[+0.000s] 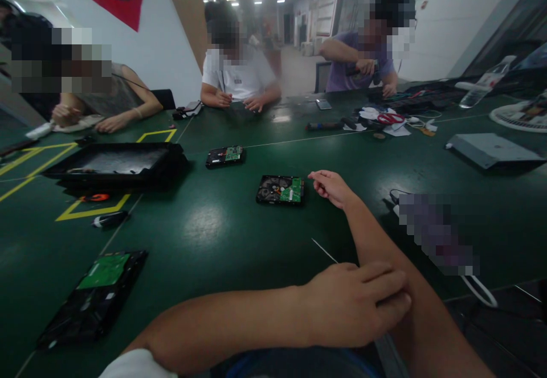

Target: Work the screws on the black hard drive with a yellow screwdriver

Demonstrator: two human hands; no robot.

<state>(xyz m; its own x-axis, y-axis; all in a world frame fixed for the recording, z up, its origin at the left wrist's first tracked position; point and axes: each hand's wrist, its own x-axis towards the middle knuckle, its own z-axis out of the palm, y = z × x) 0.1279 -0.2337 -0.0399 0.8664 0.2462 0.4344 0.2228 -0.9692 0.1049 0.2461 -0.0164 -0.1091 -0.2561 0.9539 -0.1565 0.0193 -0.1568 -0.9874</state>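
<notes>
My right hand (pixel 329 187) hovers at the right end of a hard drive (pixel 281 189) with a green circuit board facing up. Its fingers are curled together, and anything between them is too small to make out. Across my right forearm lies my left hand (pixel 359 304), back upward, fingers stretched out and touching the skin. A thin metal rod (pixel 325 251) sticks out from behind the left hand; its other end is hidden, so I cannot tell whether the hand touches it. A second hard drive (pixel 225 156) sits farther back, and a larger black device with a green board (pixel 94 295) lies at front left.
A black tray (pixel 115 164) stands at left near yellow tape markings (pixel 92 207) and a small dark tool (pixel 110 220). To the right are a grey metal box (pixel 496 151), a blurred-out object (pixel 440 233) and a plastic bottle (pixel 487 82). Several co-workers sit across the green table (pixel 239 235).
</notes>
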